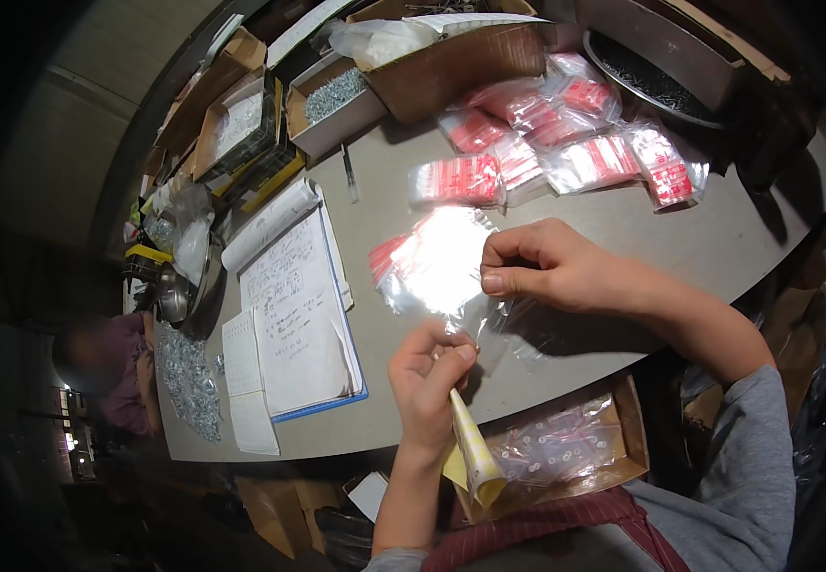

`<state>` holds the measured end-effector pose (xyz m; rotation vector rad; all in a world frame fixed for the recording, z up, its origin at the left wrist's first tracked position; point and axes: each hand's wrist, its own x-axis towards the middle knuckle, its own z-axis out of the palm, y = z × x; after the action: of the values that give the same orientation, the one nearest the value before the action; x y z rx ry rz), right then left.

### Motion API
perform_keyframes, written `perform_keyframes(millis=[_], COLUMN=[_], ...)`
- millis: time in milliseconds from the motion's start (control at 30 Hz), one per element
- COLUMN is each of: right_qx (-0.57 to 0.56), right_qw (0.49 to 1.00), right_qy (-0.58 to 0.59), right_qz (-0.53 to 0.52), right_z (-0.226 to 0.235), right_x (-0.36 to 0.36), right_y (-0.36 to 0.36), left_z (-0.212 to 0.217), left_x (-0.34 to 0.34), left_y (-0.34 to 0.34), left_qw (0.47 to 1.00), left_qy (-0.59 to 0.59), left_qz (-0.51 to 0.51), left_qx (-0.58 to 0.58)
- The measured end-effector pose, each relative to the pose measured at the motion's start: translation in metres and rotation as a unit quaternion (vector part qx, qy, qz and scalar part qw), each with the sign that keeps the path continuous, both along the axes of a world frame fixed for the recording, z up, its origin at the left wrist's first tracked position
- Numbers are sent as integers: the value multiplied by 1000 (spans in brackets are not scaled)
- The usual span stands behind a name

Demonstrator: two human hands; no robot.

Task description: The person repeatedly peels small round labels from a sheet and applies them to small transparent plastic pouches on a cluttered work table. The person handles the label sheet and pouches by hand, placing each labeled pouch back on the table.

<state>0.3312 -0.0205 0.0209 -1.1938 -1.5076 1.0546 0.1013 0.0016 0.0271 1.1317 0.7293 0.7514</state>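
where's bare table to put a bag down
Bare table lies right of the right hand, below the red-topped bags; also between the notebook and left hand. The back edge with boxes is crowded.

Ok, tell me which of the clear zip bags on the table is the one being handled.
The clear bag nearest the table's front edge, pinched by the right hand with the left hand at its lower corner. The other bags lie untouched in a pile farther back.

A notebook (294, 315) lies open on the desk (718, 238) — red-printed bag packs (566, 143) behind it, screw boxes (337, 95) beyond, loose screws (189, 381) heaped far left.
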Motion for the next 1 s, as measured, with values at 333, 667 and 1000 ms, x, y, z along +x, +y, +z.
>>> perform_keyframes(millis=[333, 667, 1000], right_qx=[43, 313, 296], right_qw=[993, 923, 932], right_qy=[-50, -222, -207], right_qz=[-97, -39, 10], right_z=[11, 0, -4], right_x=[-5, -11, -13], right_y=[-4, -10, -11], left_z=[3, -10, -8], left_x=[9, 10, 9], left_y=[-2, -3, -4], left_qw=[999, 985, 974], left_qy=[22, 35, 53], left_qz=[32, -15, 49], left_qx=[31, 169, 213])
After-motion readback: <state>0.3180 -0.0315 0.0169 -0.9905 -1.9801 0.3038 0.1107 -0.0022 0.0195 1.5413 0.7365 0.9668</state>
